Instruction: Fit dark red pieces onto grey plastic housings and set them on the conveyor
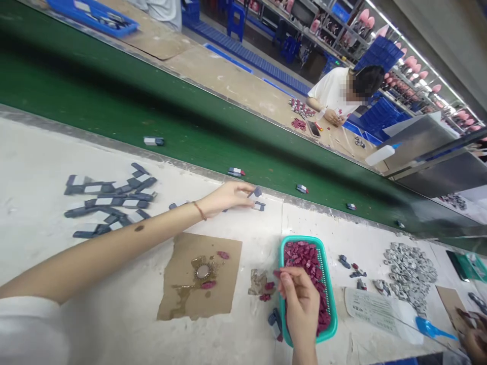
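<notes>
My left hand point(230, 195) reaches to the edge of the green belt, its fingers closed on a small dark grey-blue plastic piece point(256, 192). Just below that piece, a similar grey-and-white part point(259, 206) lies on the white table. Over a teal basket point(334, 318) full of maroon plastic pieces point(304, 256), my right hand point(300, 301) pinches one maroon piece point(277, 273) between thumb and fingers. Left of the basket, a stained cardboard sheet point(173, 284) carries a small round cap point(204, 271) in wet liquid, with two maroon pieces beside it.
Several grey-and-white parts point(110, 202) lie at the left. Assembled parts point(236, 172) ride the green belt point(190, 126). To the right are a heap of pale pieces point(411, 274), a clear bottle point(380, 312) with blue nozzle, and another person's hand point(475, 339). A co-worker point(331, 91) sits across.
</notes>
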`<state>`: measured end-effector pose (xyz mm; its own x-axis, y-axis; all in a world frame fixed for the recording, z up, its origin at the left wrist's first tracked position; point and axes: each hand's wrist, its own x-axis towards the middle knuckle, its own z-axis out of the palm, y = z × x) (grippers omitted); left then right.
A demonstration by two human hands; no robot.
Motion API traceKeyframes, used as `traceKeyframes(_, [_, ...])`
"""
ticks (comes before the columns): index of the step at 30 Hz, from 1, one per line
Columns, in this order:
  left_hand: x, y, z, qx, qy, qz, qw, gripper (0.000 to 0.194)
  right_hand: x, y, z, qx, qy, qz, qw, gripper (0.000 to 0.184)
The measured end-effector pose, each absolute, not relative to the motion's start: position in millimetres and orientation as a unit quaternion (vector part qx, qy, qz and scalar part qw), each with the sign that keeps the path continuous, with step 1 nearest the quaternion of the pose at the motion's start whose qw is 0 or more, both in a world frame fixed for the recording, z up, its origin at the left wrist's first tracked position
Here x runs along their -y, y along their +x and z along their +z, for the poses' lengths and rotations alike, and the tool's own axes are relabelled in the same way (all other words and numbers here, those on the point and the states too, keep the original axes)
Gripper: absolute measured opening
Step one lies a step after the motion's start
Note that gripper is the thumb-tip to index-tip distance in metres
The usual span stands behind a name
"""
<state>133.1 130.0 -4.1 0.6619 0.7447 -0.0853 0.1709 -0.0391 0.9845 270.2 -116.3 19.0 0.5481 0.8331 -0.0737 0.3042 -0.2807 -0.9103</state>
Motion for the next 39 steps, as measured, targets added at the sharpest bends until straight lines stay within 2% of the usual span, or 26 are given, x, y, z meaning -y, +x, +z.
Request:
traceKeyframes(4, [-99,84,0,-0.355,0.553,0.233,0.717,0.037,92,228,6,0.431,-0.716,0.334,0.437,0.028])
traceKeyframes(8, [-73,43,-3,-0.45,0.522,0.221,0.69,0.039,70,199,-9,0.536,-0.69,0.315,0.371,0.028])
traceKeyframes(12, [-52,19,-6,-0.467,0.498,0.235,0.692,0.043,57,184,-27,0.643,-0.649,0.24,0.328,0.039])
traceKeyframes(15, [-40,12,-10,-0.461,0.451,0.229,0.729,0.037,55,180,-35,0.715,-0.617,0.156,0.289,0.046])
traceKeyframes(18, [-33,10,-18,-0.437,0.401,0.238,0.769,0.035,56,179,-37,0.746,-0.607,0.1,0.256,0.045])
traceKeyframes(22, [-28,10,-30,-0.402,0.361,0.253,0.802,0.037,55,176,-36,0.764,-0.59,0.073,0.252,0.044])
traceKeyframes(25, [-25,10,-33,-0.41,0.383,0.256,0.787,0.038,53,176,-35,0.753,-0.598,0.081,0.262,0.044])
traceKeyframes(28, [-21,11,-33,-0.416,0.409,0.254,0.772,0.035,54,178,-34,0.716,-0.617,0.146,0.292,0.042])
traceKeyframes(34, [-8,17,-37,-0.41,0.439,0.304,0.74,0.02,51,181,-27,0.429,-0.675,0.401,0.447,0.038])
traceKeyframes(39, [0,21,-41,-0.403,0.462,0.326,0.72,0.016,46,173,-24,0.329,-0.649,0.457,0.512,0.045])
